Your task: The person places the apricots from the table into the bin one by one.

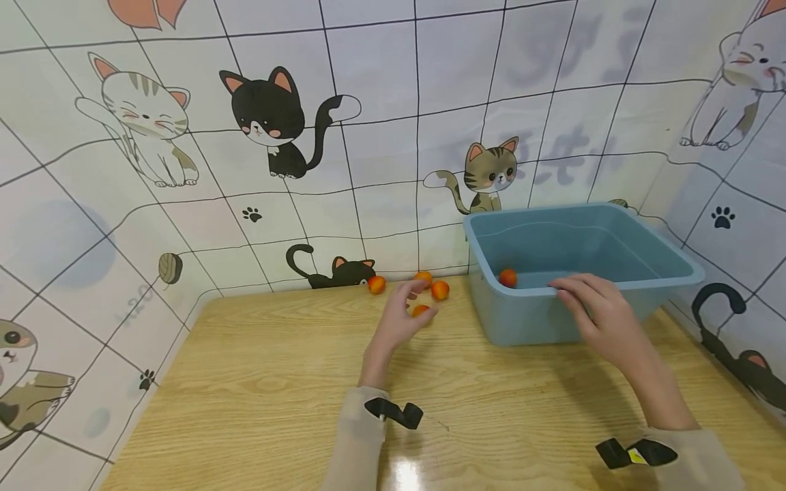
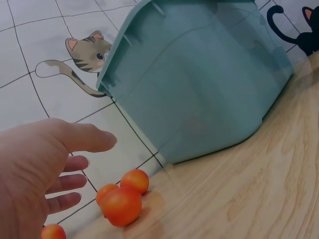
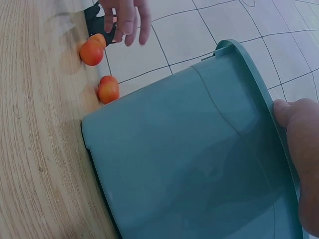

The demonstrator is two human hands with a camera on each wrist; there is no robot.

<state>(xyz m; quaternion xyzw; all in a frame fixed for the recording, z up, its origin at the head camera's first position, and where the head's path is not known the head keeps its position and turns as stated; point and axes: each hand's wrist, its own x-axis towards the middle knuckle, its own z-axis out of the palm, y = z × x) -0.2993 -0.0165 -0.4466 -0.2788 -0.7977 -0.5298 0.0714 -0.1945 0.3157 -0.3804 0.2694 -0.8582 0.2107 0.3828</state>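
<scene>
My left hand (image 1: 396, 320) reaches over the table toward several small, round orange-red fruits at the wall. Its thumb and fingers are spread apart with nothing between them. One fruit (image 1: 421, 311) shows in the gap between thumb and fingers in the head view. Another fruit (image 1: 439, 290) lies just right of the fingertips, and a further fruit (image 1: 376, 284) sits to the left. My right hand (image 1: 598, 314) is at the front rim of a blue-grey plastic bin (image 1: 528, 317), its thumb (image 3: 283, 112) right at the rim. Inside the bin lies a single fruit (image 1: 507, 277).
The bin stands at the back right of the wood-grain table (image 1: 276, 389), close to the tiled-pattern wall (image 1: 393, 143) printed with cats. Walls also bound the table on the left and right. Black straps (image 1: 393, 413) sit on both sleeves.
</scene>
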